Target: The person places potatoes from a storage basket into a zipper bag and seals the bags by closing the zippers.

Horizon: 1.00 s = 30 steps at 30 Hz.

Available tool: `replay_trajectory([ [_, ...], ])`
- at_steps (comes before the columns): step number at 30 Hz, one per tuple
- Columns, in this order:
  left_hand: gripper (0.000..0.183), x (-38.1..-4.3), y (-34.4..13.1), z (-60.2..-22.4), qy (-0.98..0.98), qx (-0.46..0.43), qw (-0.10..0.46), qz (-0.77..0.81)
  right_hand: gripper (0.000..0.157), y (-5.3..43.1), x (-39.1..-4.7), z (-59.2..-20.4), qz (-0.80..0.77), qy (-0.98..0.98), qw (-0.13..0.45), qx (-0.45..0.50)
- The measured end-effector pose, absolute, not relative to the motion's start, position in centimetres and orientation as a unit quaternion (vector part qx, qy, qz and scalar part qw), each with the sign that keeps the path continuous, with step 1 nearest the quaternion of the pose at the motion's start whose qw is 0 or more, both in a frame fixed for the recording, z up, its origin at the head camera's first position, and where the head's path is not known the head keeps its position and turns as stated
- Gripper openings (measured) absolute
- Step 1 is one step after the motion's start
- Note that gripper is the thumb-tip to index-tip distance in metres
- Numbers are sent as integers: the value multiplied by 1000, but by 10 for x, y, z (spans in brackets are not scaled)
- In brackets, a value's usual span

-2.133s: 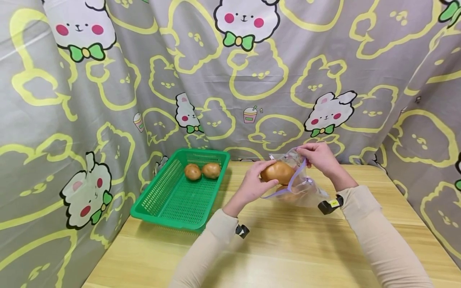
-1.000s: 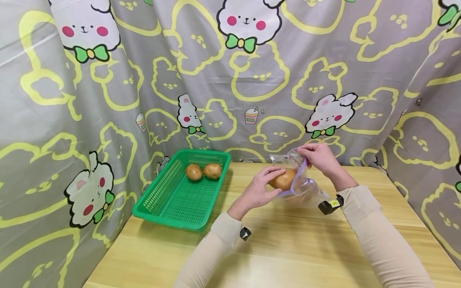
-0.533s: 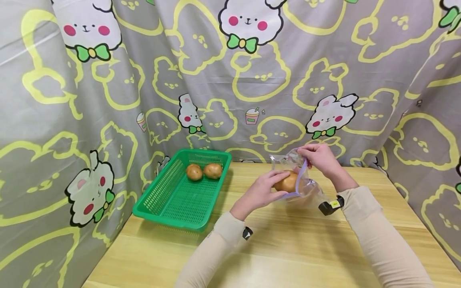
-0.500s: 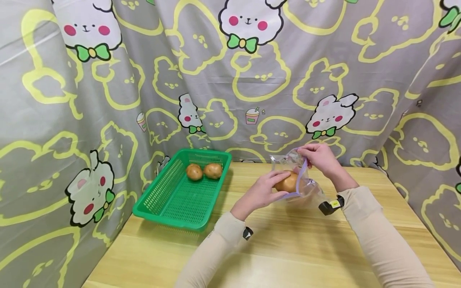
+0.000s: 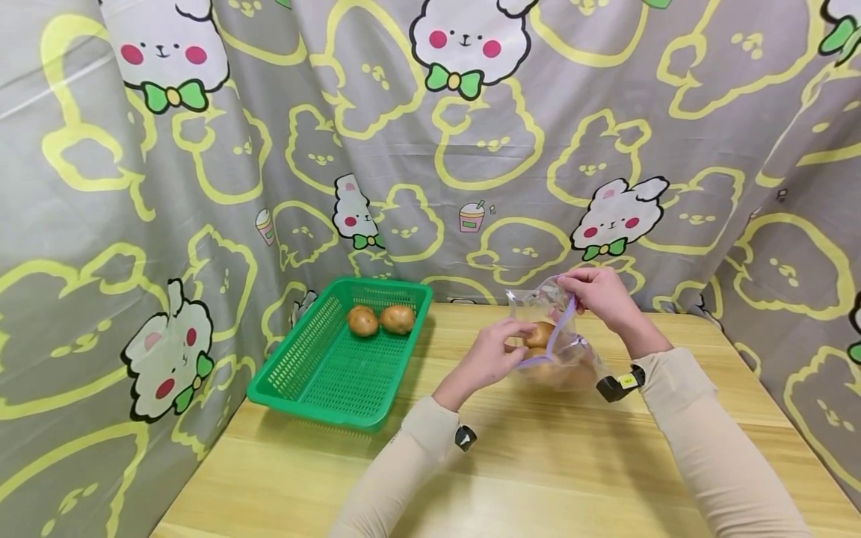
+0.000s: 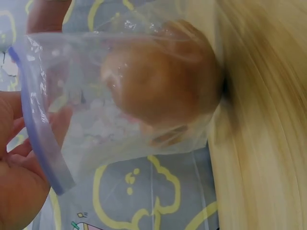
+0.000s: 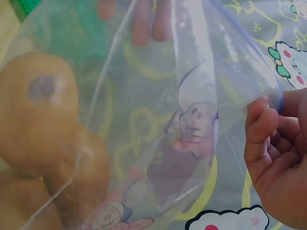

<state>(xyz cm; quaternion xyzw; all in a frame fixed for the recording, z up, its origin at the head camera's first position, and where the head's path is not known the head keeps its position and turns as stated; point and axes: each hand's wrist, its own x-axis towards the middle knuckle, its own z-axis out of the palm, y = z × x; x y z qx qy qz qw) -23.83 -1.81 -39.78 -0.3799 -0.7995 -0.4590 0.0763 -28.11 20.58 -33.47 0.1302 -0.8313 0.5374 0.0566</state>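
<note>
A clear zip bag with a purple zip edge stands on the table, its mouth held apart. Inside lie brown potatoes, stacked on each other and partly blurred by the film. My right hand pinches the bag's rim between thumb and fingers. At the near side of the mouth is my left hand, its fingers reaching in past the zip edge, loosely bent. Through the film in the right wrist view, the left fingertips hang above the potatoes, apart from them. One upper potato shows through the opening.
A green plastic basket stands on the left of the wooden table. Two potatoes lie at its far end. A patterned grey curtain hangs behind and on both sides.
The left hand carried a large potato rightward into the bag's mouth and has let it go; it now sits lower inside. The right hand stays almost still on the rim.
</note>
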Motion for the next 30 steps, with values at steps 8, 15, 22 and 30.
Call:
replay_trajectory([
  [8, 28, -244, -29, -392, -808, -358, 95, -457, 37, 210, -280, -332, 544, -829, 59, 116],
  [15, 31, -251, -55, -371, -820, -342, 95, -448, 37, 213, -280, -333, 545, -827, 64, 118],
  [22, 32, -270, -96, -346, -847, -302, 100, -427, 36, 215, -280, -335, 544, -826, 68, 132],
  [30, 34, -305, -153, -343, -893, -228, 31, -387, 35, 216, -276, -336, 540, -827, 73, 139],
])
